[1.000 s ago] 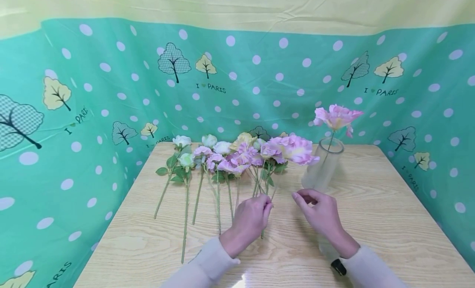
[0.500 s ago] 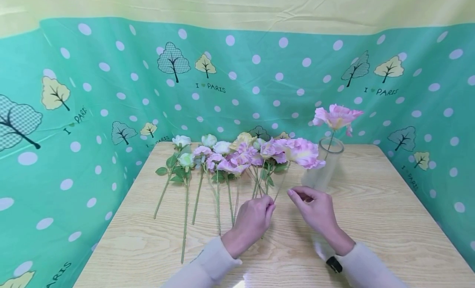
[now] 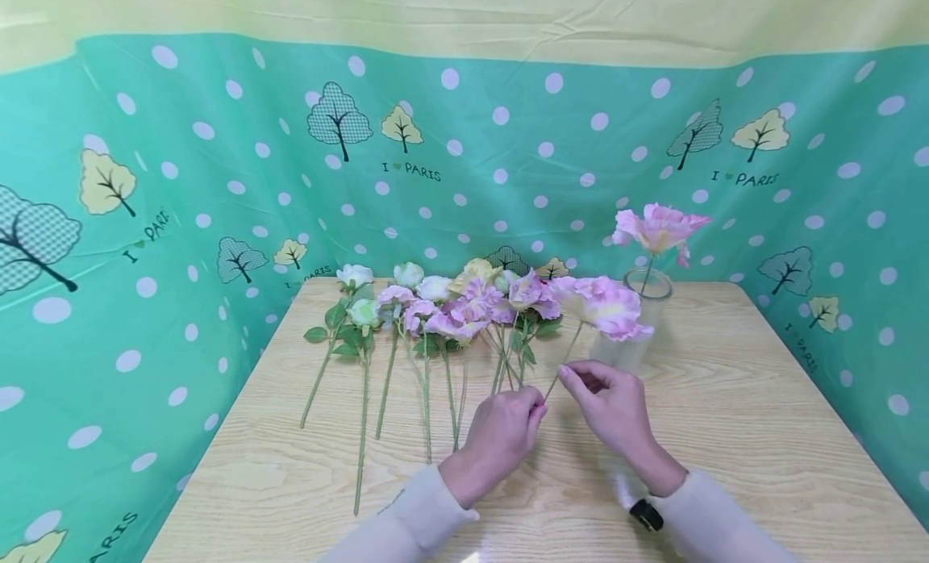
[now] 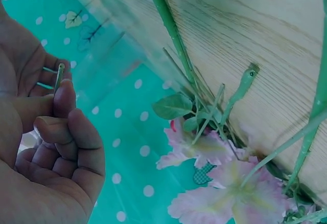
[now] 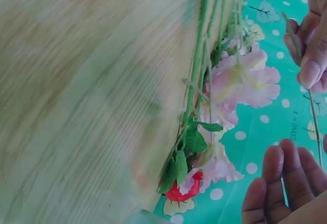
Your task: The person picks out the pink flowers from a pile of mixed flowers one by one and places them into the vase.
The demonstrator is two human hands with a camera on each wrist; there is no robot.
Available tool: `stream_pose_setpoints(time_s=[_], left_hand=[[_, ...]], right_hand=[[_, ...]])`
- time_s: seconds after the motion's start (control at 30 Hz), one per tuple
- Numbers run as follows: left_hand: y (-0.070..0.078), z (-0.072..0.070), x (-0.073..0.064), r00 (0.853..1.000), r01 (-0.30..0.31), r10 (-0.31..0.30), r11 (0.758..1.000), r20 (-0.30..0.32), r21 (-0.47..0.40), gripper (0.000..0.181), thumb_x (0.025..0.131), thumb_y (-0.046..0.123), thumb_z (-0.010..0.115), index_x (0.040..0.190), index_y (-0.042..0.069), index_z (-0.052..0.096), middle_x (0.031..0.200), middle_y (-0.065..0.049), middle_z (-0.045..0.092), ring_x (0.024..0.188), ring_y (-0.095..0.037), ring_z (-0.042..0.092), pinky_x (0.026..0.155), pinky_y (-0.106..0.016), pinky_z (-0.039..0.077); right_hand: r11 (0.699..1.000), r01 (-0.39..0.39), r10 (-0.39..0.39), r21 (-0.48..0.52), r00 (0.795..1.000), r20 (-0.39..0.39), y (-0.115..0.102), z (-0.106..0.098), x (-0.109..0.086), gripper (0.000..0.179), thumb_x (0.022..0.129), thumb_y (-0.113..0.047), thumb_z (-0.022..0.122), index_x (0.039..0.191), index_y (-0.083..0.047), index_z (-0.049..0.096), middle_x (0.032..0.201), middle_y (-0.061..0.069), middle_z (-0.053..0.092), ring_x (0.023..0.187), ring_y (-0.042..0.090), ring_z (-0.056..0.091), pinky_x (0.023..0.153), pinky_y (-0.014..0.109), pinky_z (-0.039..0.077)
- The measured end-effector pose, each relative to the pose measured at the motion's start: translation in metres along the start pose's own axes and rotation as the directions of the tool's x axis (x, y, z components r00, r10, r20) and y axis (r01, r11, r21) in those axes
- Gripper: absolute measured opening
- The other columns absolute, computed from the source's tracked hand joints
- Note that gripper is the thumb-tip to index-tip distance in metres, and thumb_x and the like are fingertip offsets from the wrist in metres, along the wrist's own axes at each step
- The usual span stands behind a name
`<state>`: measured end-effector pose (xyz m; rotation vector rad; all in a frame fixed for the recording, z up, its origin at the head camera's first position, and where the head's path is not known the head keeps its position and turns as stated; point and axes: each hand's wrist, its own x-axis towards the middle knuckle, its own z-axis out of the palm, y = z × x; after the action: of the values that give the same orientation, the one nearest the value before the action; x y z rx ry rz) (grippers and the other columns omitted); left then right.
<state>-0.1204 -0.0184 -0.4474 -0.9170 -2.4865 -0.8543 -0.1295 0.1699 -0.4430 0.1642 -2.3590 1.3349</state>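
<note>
The pink flower [image 3: 610,309] at right of centre, its stem [image 3: 570,349] pinched by the left hand [image 3: 501,434], the right hand [image 3: 615,407] loose-fingered near it, could topple the vase [image 3: 653,325] if swung hard rightward

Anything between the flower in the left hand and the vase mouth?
Nothing visible seals it off: one pink flower stands in the vase, with room beside its stem. The right hand is close to the stem of the held flower, below the bloom.

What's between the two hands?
A thin stem, slanting up to a pink flower. It shows in the head view, between the left hand, which pinches it, and the right hand.
</note>
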Motion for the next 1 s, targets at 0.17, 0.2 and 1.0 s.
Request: stream_pose_setpoints(time_s=[0.17,0.2,1.0], left_hand=[[0.001,0.001,0.0,1.0,-0.002,0.002,1.0,0.026,-0.005,0.006,0.095,0.008,0.073,0.089,0.008,0.072,0.076,0.0,0.072,0.061,-0.004,0.062,0.06,-0.009,0.048],[0.002,0.001,0.0,1.0,-0.004,0.004,1.0,0.028,-0.005,0.006,0.095,0.007,0.073,0.089,0.007,0.072,0.076,0.0,0.072,0.061,-0.003,0.061,0.06,-0.008,0.047],[-0.016,-0.005,-0.009,0.993,0.114,-0.114,0.993,0.032,0.014,0.023,0.096,0.032,0.074,0.101,0.01,0.071,0.075,0.004,0.066,0.057,-0.001,0.051,0.051,-0.013,0.041]], right_hand=[[0.989,-0.082,0.084,0.12,0.996,-0.016,-0.005,0.001,0.002,0.011,0.094,-0.018,0.077,0.096,-0.007,0.078,0.081,0.002,0.075,0.069,0.017,0.07,0.06,0.023,0.056],[0.987,-0.087,0.09,0.132,0.996,-0.017,-0.005,0.001,0.002,0.011,0.094,-0.016,0.077,0.097,-0.006,0.078,0.082,0.005,0.076,0.069,0.019,0.07,0.061,0.023,0.057],[0.998,0.022,-0.013,0.062,0.991,-0.136,-0.007,-0.016,0.012,0.005,0.092,-0.005,0.076,0.093,-0.001,0.076,0.076,0.006,0.074,0.063,0.014,0.069,0.056,0.018,0.055]])
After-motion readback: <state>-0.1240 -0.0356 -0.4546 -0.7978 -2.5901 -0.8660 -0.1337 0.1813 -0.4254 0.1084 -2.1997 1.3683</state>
